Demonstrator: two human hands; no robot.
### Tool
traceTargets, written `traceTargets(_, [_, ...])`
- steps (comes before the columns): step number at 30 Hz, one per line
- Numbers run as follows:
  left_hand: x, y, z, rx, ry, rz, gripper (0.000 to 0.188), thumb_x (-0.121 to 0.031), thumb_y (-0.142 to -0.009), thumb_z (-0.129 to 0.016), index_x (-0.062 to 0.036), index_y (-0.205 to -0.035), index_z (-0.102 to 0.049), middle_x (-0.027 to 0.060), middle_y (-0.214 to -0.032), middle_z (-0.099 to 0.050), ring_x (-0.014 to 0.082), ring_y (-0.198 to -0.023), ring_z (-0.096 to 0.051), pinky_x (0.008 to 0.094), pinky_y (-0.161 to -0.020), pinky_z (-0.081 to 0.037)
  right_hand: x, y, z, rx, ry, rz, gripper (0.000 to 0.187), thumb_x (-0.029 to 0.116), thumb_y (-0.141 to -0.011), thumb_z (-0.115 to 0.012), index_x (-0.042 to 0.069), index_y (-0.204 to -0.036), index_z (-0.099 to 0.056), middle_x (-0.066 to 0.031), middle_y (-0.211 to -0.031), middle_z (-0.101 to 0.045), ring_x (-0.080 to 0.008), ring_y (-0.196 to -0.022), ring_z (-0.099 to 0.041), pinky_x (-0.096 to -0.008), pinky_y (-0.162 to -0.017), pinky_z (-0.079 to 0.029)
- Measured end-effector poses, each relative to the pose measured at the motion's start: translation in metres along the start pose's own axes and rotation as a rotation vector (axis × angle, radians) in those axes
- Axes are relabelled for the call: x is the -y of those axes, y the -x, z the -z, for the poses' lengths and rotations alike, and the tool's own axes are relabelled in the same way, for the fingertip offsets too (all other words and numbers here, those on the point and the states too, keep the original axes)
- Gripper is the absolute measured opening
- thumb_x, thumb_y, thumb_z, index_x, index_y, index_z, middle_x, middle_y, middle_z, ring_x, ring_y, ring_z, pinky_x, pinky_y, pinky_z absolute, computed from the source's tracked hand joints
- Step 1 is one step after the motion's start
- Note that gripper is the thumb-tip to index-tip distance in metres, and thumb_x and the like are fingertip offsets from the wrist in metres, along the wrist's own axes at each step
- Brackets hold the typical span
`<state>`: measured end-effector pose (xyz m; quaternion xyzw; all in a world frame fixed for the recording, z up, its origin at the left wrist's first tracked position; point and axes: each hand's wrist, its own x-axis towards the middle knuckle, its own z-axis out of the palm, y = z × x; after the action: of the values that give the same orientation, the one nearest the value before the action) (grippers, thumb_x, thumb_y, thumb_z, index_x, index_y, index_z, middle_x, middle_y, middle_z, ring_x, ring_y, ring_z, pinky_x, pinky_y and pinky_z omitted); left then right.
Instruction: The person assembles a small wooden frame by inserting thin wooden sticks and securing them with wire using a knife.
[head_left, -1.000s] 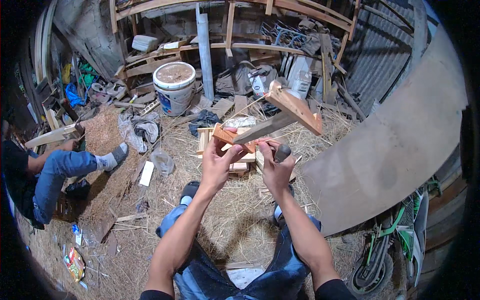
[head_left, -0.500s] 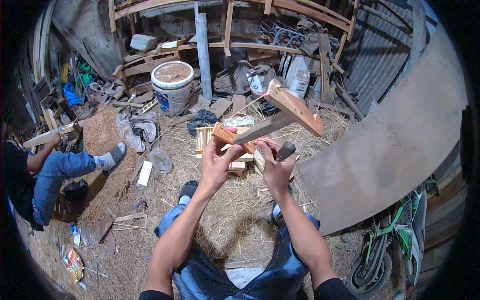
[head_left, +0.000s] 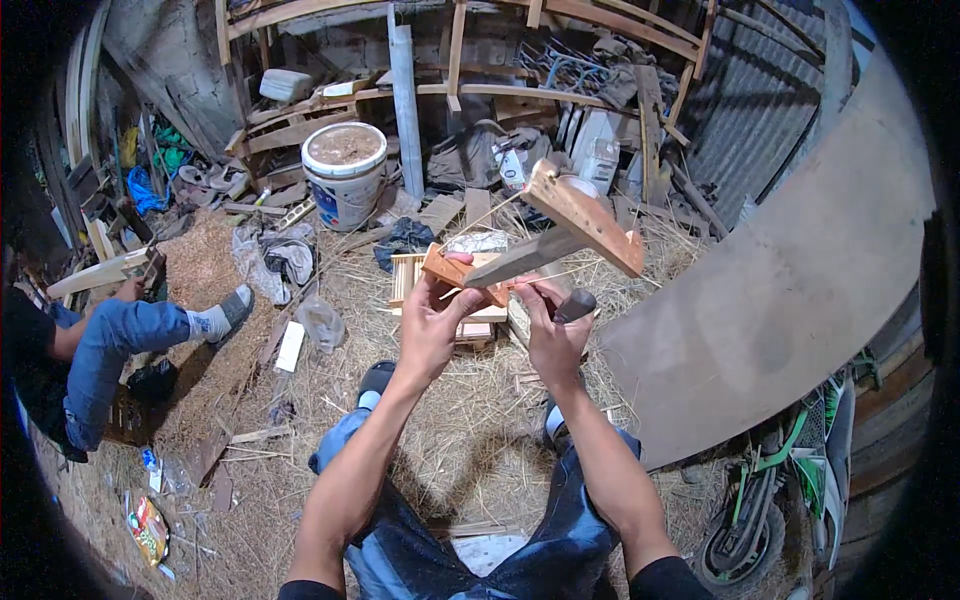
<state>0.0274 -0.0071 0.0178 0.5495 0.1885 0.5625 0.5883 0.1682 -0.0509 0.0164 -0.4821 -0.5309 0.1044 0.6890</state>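
Note:
Both hands are raised before me at a light wooden frame. It has a small drilled board (head_left: pixel 436 264) on the near side and a longer drilled board (head_left: pixel 585 220) farther right, with thin sticks (head_left: pixel 585 268) running between them. A grey-brown flat bar (head_left: pixel 530 256) also spans the two boards, its tapered end over the near one. My left hand (head_left: pixel 432 325) is closed round the near board. Against that board's right end, my right hand (head_left: pixel 552 325) pinches at a thin stick. A dark rounded handle (head_left: pixel 575 306) juts from the right hand; the rest of that tool is hidden.
Beyond my hands, slatted wooden pieces (head_left: pixel 405 275) lie stacked on the straw. A bucket (head_left: pixel 345 160) stands at the back left. A large curved sheet (head_left: pixel 760 290) leans at right, above a green motorcycle (head_left: pixel 775 460). At left another person (head_left: pixel 110 350) sits beside a plank (head_left: pixel 100 272).
The dark handle in my right hand has turned slightly. At left, the other person's hand has shifted a little lower along the plank. My left hand keeps its hold.

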Motion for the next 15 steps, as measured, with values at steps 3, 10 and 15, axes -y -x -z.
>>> traceTargets(3, [0.000, 0.000, 0.000, 0.002, 0.002, 0.015, 0.038, -0.009, -0.084, -0.063, -0.0027, -0.119, -0.048, 0.0097, -0.111, -0.055, 0.0183, -0.101, -0.056, 0.0365, -0.089, -0.050, -0.001, 0.000, -0.001, -0.020, -0.023, -0.044, 0.009, 0.005, -0.082, -0.063, -0.004, -0.080, -0.064, -0.0071, -0.079, -0.067, -0.0121, -0.074, -0.062, -0.0261, -0.067, -0.048])
traceTargets(10, [-0.001, 0.000, 0.000, 0.035, -0.020, 0.014, 0.037, -0.005, -0.084, -0.061, -0.0024, -0.119, -0.047, 0.0100, -0.112, -0.055, 0.0189, -0.102, -0.056, 0.0355, -0.090, -0.050, 0.005, 0.000, 0.002, 0.000, 0.051, -0.071, 0.007, 0.002, -0.080, -0.062, -0.005, -0.082, -0.065, -0.0083, -0.080, -0.067, -0.0146, -0.075, -0.063, -0.0275, -0.070, -0.048])
traceTargets(15, [-0.001, 0.000, -0.001, 0.006, -0.018, 0.036, 0.038, -0.004, -0.084, -0.061, -0.0027, -0.120, -0.047, 0.0097, -0.111, -0.056, 0.0192, -0.103, -0.056, 0.0347, -0.089, -0.050, -0.007, 0.000, 0.004, 0.035, 0.120, 0.139, 0.013, -0.006, -0.072, -0.062, -0.005, -0.085, -0.064, -0.0115, -0.087, -0.067, -0.0208, -0.081, -0.064, -0.0281, -0.075, -0.049])
